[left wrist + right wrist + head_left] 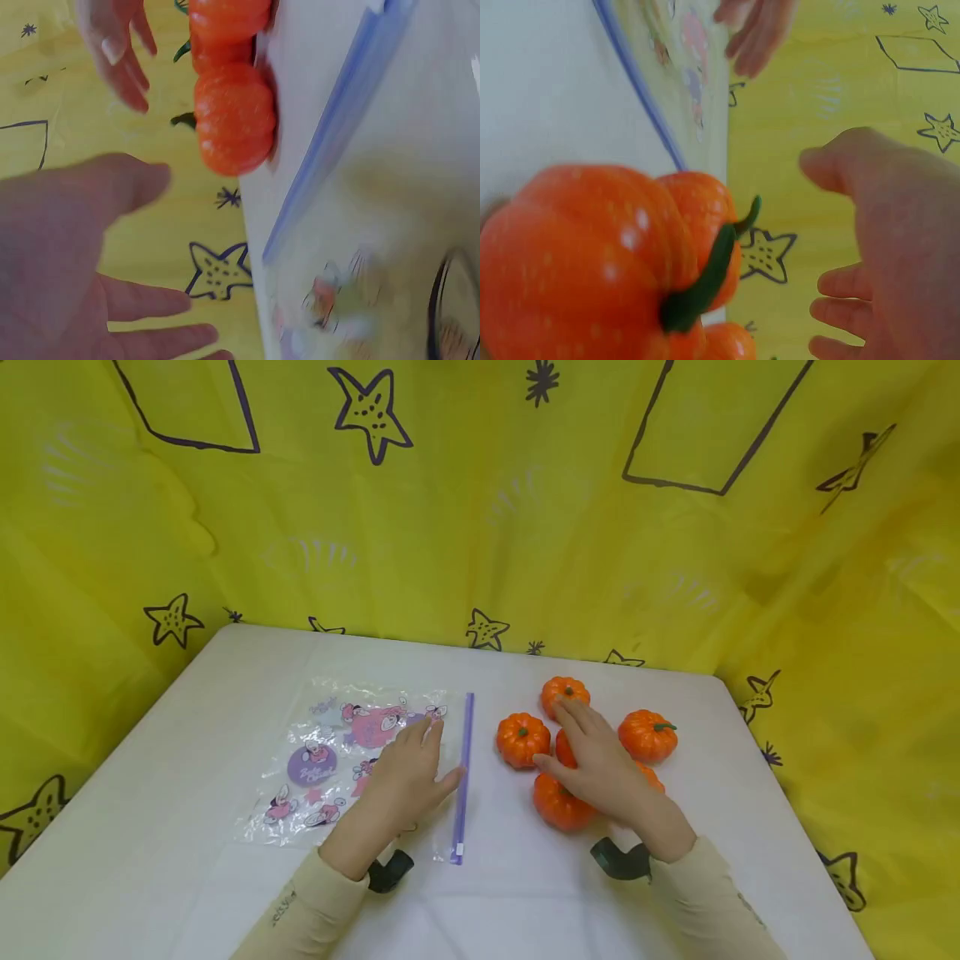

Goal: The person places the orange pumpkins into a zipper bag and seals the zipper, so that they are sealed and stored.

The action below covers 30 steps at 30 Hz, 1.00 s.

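A clear plastic zip bag (313, 764) printed with pink and purple cartoon figures lies flat on the table, its purple slider strip (463, 777) along the right side. Above the bag hovers my left hand (408, 772), fingers extended and thumb apart, holding nothing. To the right sit several small orange pumpkins (522, 740) with green stems, grouped closely. My right hand (600, 768) is held over them with its fingers loosely extended, covering part of the group. In the right wrist view a near pumpkin (577, 262) stands apart from the fingers (844, 311).
A white table (165, 760) carries everything. Behind it and on both sides hangs a yellow curtain (435, 527) with dark star drawings. Dark curved wrist pieces (621, 858) show below the hands.
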Motion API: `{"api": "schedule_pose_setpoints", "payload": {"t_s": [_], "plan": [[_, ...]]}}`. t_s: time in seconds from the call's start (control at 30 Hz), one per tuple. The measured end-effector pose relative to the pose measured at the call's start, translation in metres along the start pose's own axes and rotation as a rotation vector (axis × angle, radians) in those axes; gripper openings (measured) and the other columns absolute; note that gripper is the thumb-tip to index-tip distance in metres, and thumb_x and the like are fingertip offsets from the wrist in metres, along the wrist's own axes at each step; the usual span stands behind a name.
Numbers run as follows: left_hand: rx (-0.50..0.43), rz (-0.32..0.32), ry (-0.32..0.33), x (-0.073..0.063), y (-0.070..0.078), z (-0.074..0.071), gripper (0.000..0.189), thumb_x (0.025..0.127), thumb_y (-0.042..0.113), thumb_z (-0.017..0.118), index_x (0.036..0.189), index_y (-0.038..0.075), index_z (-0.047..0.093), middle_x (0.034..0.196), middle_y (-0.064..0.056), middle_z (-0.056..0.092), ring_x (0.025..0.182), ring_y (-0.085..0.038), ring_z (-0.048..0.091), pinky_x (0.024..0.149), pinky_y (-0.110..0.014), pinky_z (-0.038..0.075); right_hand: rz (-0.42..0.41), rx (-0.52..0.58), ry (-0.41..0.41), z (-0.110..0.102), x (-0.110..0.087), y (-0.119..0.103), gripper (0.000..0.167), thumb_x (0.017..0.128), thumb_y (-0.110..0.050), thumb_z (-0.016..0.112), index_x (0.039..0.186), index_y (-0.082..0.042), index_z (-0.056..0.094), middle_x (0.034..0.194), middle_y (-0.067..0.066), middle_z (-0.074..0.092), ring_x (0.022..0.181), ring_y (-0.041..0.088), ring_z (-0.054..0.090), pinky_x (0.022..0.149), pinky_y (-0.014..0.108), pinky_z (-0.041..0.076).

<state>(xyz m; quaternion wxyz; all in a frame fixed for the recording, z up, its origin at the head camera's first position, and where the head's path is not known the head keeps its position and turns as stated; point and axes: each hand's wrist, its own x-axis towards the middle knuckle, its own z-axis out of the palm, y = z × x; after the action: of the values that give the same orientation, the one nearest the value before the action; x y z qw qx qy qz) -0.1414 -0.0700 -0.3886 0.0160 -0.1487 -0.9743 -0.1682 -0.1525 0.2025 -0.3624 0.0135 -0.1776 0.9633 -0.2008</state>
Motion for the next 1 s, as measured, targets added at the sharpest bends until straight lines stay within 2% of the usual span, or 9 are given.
{"api": "schedule_pose_setpoints", "payload": {"t_s": [0.1,0.2,0.33,0.43,0.53,0.7,0.87,1.0], "plan": [[-0.01,-0.057,-0.022,-0.001,0.006,0.012,0.074,0.093,0.047,0.063,0.143,-0.004,0.045,0.148,-0.025,0.046,0.135,-0.042,0.045,0.107,-0.058,0.044,-0.028,0.04,-0.02,0.006,0.007,-0.007,0.081,0.093,-0.039,0.067,0.155,-0.004,0.029,0.162,0.016,0.028,0.149,0.038,0.026,0.118,0.058,0.029],[-0.003,-0.098,-0.015,-0.003,0.012,0.023,0.076,0.09,0.05,0.067,0.14,-0.004,0.049,0.143,-0.024,0.05,0.131,-0.042,0.047,0.099,-0.06,0.047,-0.034,0.035,-0.047,0.012,0.014,-0.012,0.077,0.093,-0.034,0.068,0.154,-0.004,0.032,0.16,0.017,0.031,0.148,0.038,0.03,0.114,0.057,0.036],[0.058,-0.096,0.017,-0.006,0.018,0.034,0.077,0.083,0.054,0.073,0.13,-0.004,0.055,0.13,-0.023,0.058,0.121,-0.04,0.052,0.088,-0.059,0.05,-0.014,0.033,-0.079,0.019,0.021,-0.015,0.073,0.093,-0.032,0.069,0.152,-0.004,0.036,0.158,0.017,0.035,0.145,0.037,0.035,0.112,0.055,0.04],[0.121,-0.077,0.055,-0.008,0.02,0.039,0.069,0.079,0.051,0.078,0.119,-0.003,0.059,0.118,-0.021,0.061,0.11,-0.037,0.056,0.08,-0.055,0.053,-0.002,0.037,-0.104,0.023,0.025,-0.015,0.072,0.092,-0.031,0.07,0.15,-0.004,0.037,0.157,0.018,0.037,0.143,0.037,0.039,0.111,0.053,0.041],[0.144,-0.055,0.094,-0.009,0.02,0.041,0.051,0.081,0.04,0.079,0.106,-0.001,0.062,0.105,-0.017,0.061,0.103,-0.035,0.058,0.075,-0.052,0.053,0.023,0.039,-0.12,0.027,0.029,-0.015,0.072,0.092,-0.03,0.071,0.15,-0.005,0.038,0.156,0.017,0.037,0.142,0.036,0.04,0.111,0.052,0.042],[0.09,-0.021,0.15,-0.007,0.018,0.041,0.021,0.083,0.02,0.073,0.087,0.002,0.062,0.09,-0.013,0.061,0.091,-0.031,0.06,0.068,-0.05,0.053,0.063,0.035,-0.116,0.029,0.035,-0.013,0.069,0.091,-0.029,0.072,0.149,-0.009,0.041,0.156,0.015,0.037,0.141,0.035,0.041,0.111,0.052,0.043],[0.073,0.007,0.183,-0.002,0.015,0.038,0.012,0.083,0.011,0.072,0.08,0.001,0.065,0.083,-0.012,0.066,0.078,-0.029,0.064,0.062,-0.048,0.055,0.074,0.044,-0.111,0.029,0.038,-0.01,0.067,0.09,-0.026,0.074,0.147,-0.01,0.043,0.153,0.014,0.039,0.138,0.035,0.044,0.11,0.053,0.044],[0.032,0.01,0.166,0.002,0.011,0.033,0.011,0.084,0.007,0.069,0.075,0.004,0.066,0.074,-0.009,0.065,0.067,-0.026,0.062,0.054,-0.041,0.053,0.061,0.041,-0.105,0.029,0.04,-0.007,0.067,0.089,-0.024,0.075,0.146,-0.01,0.044,0.151,0.013,0.041,0.135,0.033,0.047,0.109,0.053,0.045]]}}
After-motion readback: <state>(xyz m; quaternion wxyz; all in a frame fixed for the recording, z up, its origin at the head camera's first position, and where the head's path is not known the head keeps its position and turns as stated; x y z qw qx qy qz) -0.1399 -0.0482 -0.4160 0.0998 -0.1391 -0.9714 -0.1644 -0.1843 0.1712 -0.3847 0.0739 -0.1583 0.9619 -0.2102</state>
